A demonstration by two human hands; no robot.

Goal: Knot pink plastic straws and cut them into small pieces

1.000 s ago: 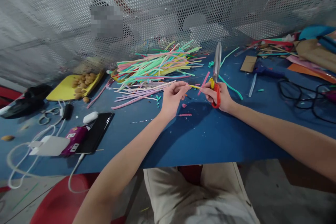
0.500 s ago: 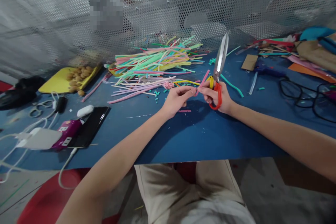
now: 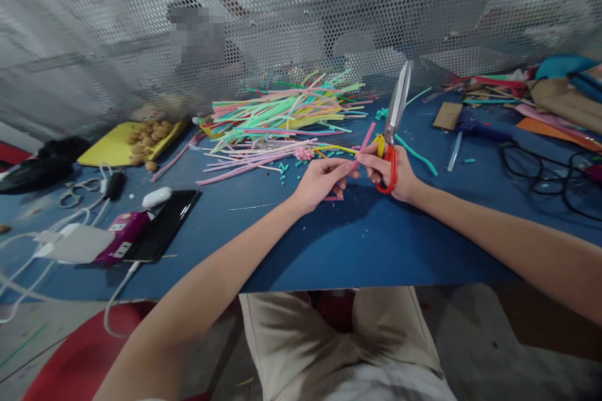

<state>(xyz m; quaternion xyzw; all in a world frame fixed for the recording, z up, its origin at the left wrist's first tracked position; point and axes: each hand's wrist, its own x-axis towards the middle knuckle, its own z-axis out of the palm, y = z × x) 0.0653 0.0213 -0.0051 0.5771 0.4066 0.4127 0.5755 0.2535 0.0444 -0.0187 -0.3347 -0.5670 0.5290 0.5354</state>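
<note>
My right hand (image 3: 389,169) grips red-handled scissors (image 3: 394,118) with the closed blades pointing up and away. Its fingertips also pinch a short pink straw piece (image 3: 364,143). My left hand (image 3: 321,180) meets the right one and pinches the lower end of the same pink piece. Both hands hover just above the blue table (image 3: 357,238). A pile of coloured straws (image 3: 282,114) lies just beyond them, with a row of pale pink straws (image 3: 249,160) in front of it and small cut bits around.
A black phone (image 3: 162,224), a purple box, a white charger (image 3: 78,242) and cables lie at the left. A yellow tray of nuts (image 3: 136,141) sits far left. Black cables (image 3: 545,172), a blue glue gun and paper scraps fill the right. A perforated metal screen stands behind.
The yellow straw bit my left hand held a second ago is gone from it. Both hands now pinch the pink piece, and the scissors tilted slightly to the right.
</note>
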